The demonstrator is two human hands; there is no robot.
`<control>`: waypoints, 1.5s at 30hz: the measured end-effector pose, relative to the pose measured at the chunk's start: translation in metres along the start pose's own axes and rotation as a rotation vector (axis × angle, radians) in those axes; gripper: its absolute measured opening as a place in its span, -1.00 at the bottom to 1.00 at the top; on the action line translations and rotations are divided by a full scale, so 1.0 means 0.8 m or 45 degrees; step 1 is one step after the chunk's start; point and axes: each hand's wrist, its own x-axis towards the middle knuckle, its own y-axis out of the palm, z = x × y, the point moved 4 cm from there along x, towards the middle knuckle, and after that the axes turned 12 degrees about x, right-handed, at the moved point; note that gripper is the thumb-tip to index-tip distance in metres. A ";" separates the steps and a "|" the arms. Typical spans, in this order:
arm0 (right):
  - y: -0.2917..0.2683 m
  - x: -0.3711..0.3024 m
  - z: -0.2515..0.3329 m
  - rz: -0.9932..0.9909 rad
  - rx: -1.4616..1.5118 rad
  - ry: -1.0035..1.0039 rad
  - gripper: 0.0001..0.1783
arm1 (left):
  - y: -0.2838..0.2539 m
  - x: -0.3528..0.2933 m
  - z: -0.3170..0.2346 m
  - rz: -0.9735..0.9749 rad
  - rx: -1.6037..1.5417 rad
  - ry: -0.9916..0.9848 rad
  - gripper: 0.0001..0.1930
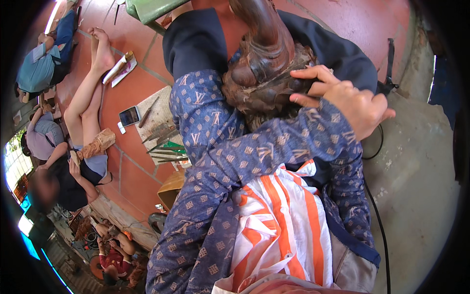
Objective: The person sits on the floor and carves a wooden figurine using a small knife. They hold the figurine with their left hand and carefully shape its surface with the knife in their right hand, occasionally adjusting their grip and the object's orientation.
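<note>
We see a dark brown wooden carving (274, 61) set between the person's knees, its thick, curved shaft rising toward the upper edge of the view and its rough, knobbly lower end nearest the body. The person's left hand (361, 105) is at the end of the patterned blue sleeve (264, 147) that crosses from the left, so it sits just right of the carving, back toward us and digits bent. Fingers (313, 74) stretch leftward from that spot to the carving's right flank, close against the wood; we cannot tell whether they press on it. The other sleeve (350, 201) climbs from below to the same place, where the right hand overlaps or hides behind the left, so we cannot say which hand owns those fingers, nor what either one grasps.

Around the person, we make out a striped orange-and-white shirt (279, 220) and dark trousers (196, 41). On the red tiled floor (134, 181) to the left, slender tools (148, 111) lie on a pale mat (155, 104), with a smartphone (129, 116) just beside them. Farther left, a seated co-worker (88, 169) holds a lighter wooden carving (98, 144). On the right, a black cable (382, 225) runs over a grey concrete surface (416, 181).
</note>
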 end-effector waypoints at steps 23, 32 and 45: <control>0.000 0.002 0.003 0.065 0.156 0.274 -0.66 | 0.010 -0.003 -0.001 0.063 0.082 -0.035 -0.64; -0.001 -0.001 0.001 -0.033 -0.042 -0.177 -0.61 | 0.001 -0.005 -0.004 0.023 -0.015 0.071 -0.59; 0.023 -0.019 0.015 -0.216 -0.317 0.054 -0.43 | -0.015 -0.025 -0.003 0.074 -0.117 0.035 -0.59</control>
